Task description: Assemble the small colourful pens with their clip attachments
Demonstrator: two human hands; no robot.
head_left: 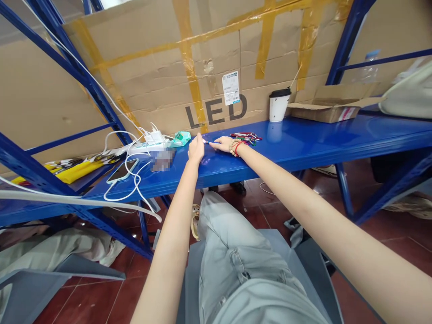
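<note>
Holding a slim blue item (212, 143) by both ends, left of the cup (278, 109).
Left hand (196, 148) curled closed about one end; right hand (223, 144) pinching the other, grip partly hidden. Two-ended hold likely for steadiness. Shiny coloured pieces (249, 138) heaped between item and cup, on the table (303, 141), presumably placed within reach; cup upright, perhaps out of the way.
</note>
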